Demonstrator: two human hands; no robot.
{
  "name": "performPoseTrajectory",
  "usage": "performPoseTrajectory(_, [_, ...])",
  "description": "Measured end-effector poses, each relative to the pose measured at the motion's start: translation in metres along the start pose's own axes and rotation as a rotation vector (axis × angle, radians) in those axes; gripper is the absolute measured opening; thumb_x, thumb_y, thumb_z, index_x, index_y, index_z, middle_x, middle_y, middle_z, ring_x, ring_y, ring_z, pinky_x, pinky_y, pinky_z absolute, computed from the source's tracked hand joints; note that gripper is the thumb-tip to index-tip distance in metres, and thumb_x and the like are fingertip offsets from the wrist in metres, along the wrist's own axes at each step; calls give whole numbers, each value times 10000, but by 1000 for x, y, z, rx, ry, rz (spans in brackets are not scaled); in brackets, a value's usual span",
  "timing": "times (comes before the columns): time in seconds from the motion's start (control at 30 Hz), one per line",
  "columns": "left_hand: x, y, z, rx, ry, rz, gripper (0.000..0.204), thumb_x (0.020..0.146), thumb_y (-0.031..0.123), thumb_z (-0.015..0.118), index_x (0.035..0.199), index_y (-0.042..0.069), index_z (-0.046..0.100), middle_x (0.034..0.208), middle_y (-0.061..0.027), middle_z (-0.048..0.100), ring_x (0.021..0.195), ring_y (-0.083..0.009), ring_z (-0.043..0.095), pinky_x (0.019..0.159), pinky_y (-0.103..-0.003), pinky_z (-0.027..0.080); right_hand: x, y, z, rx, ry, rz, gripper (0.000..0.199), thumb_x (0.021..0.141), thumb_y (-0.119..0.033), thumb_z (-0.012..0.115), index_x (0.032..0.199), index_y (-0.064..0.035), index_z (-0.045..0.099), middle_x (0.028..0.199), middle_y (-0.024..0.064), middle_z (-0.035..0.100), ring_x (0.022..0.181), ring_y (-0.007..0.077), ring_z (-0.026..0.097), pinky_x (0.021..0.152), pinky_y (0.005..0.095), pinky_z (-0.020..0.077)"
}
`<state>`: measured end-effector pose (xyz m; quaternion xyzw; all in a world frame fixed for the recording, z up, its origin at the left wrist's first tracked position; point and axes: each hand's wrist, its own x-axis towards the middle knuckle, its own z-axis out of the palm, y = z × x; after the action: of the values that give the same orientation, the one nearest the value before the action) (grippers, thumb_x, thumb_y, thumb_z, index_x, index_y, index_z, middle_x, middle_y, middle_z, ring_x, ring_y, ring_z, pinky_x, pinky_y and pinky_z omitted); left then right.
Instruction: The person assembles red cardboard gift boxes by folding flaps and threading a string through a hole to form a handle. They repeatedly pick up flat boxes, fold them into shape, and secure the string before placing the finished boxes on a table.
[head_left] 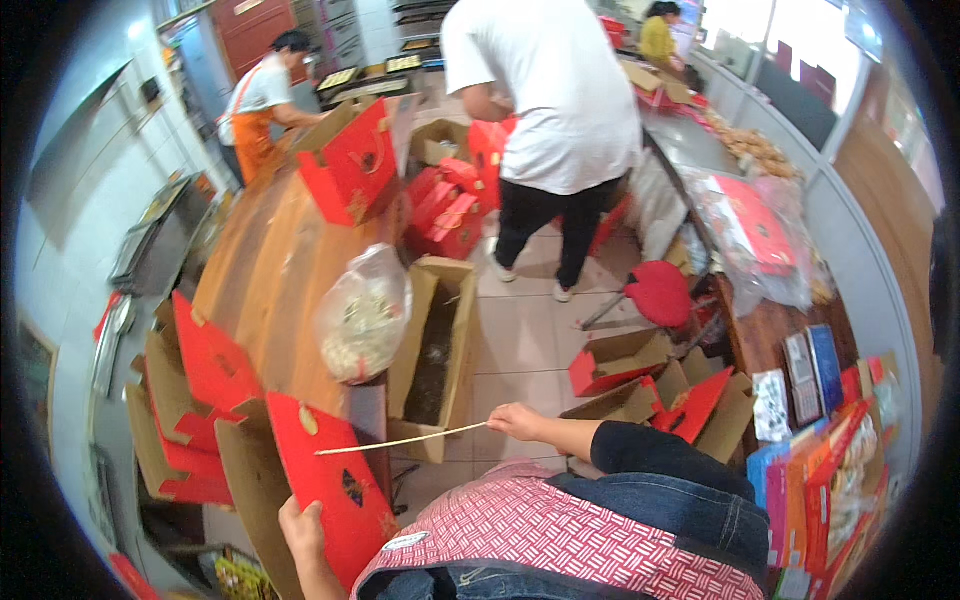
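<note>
My left hand (308, 535) grips the near edge of a red cardboard box (325, 455) that stands open, with a bare brown inside. A pale cord (405, 441) runs taut from the red panel of this box toward the right. Its other end is pinched in my closed right hand (514, 421), which is held out above the floor. An oval tan spot and a dark diamond print mark the panel. Just beyond it, a clear plastic bag (362, 315) of pale cords sits on the wooden table's edge.
More open red boxes (205, 370) stand at the left. A tall brown carton (430, 350) is beside the wooden table (260, 270). Opened boxes (670, 390) and a red stool (660, 293) are at the right. A person in white (545, 95) stands ahead; others work farther back.
</note>
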<state>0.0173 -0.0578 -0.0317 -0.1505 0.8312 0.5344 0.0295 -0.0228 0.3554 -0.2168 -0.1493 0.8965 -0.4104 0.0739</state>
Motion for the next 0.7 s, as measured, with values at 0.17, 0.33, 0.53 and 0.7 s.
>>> performPoseTrajectory(0.17, [7,19,10,-24,0,28,284,690,-39,453,931,-68,602,839,-73,629,717,-144,567,669,-274,449,16,-73,-61,1035,280,459,199,863,-157,485,732,-47,587,608,17,557,492,78,469,411,221,337])
performPoseTrajectory(0.33, [4,-1,-14,9,-10,125,272,684,36,492,920,-20,616,761,-18,591,679,-96,525,605,-248,422,82,-142,-89,1728,232,268,120,878,-146,482,799,-66,524,584,3,475,445,87,401,383,208,306])
performPoseTrajectory(0.53, [4,40,3,35,-192,-1,345,807,80,505,1131,-38,512,1068,-76,589,939,-141,545,845,-287,420,82,-188,-92,1317,87,-6,93,859,-109,544,803,-34,539,685,50,568,523,96,506,480,218,428])
performPoseTrajectory(0.7, [-64,26,-30,-350,-251,-528,341,746,134,500,1049,-16,539,980,-64,607,933,-165,572,837,-309,440,52,-241,23,1149,-285,149,143,816,-37,567,941,30,553,785,100,619,615,116,588,533,209,471])
